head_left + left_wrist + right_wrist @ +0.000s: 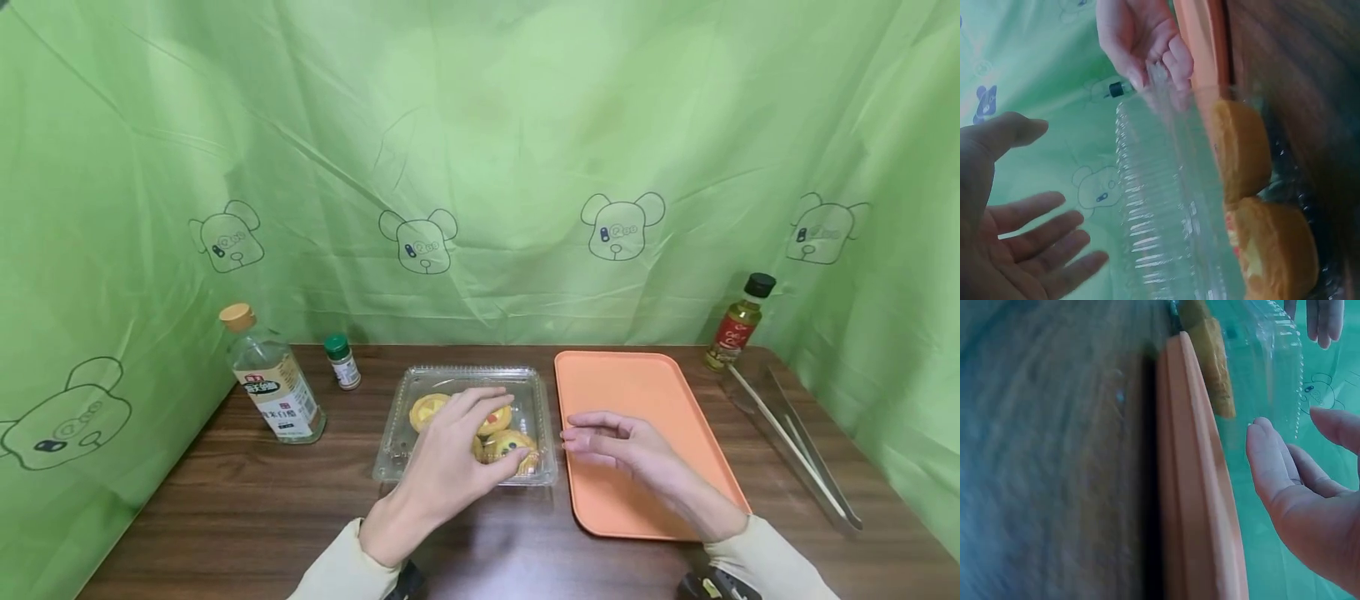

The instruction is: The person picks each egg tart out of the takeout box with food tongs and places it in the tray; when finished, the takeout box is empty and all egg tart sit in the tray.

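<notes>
Mid-frame, left hand (454, 454) spreads above a plastic box (531, 398), likely light, flexible, best held by its rim (468, 369); right hand (626, 447) apparently relaxed.

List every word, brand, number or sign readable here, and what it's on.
"米白醋": on the orange-capped bottle; its other print is too small.
Red-labelled bottle: lettering too small to read.
Green-capped jar: print too small to read.
Green curtain: marks on its bear faces unclear.
</notes>
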The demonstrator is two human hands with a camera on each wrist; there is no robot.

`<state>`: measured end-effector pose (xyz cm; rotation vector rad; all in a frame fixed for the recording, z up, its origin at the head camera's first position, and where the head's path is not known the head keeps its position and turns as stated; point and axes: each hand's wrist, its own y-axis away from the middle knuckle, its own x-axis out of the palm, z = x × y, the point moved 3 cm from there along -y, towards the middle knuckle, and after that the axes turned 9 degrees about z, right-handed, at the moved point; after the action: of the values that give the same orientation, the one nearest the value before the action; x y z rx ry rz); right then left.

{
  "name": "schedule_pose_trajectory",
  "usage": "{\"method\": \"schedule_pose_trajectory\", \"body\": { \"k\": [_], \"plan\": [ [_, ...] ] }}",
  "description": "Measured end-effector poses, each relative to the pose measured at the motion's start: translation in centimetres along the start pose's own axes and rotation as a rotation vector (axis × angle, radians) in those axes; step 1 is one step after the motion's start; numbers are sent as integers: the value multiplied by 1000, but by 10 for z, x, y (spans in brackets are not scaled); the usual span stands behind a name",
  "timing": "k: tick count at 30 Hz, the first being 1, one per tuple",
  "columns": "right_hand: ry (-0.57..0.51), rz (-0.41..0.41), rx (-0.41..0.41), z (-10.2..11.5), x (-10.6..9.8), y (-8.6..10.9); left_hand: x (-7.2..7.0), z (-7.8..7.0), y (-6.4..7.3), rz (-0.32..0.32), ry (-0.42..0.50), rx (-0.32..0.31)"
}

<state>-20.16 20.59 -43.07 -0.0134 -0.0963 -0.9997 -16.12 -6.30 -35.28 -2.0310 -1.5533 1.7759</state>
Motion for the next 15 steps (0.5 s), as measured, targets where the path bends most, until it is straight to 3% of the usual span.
{"method": "schedule_pose_trajectory", "body": {
  "k": [8,15],
  "plan": [
    [-20,64,28,-6,9,-1,7,-6,3,-41,54,151],
    [-43,123,46,-15,16,1,20,-12,11,10,83,180]
  ]
}}
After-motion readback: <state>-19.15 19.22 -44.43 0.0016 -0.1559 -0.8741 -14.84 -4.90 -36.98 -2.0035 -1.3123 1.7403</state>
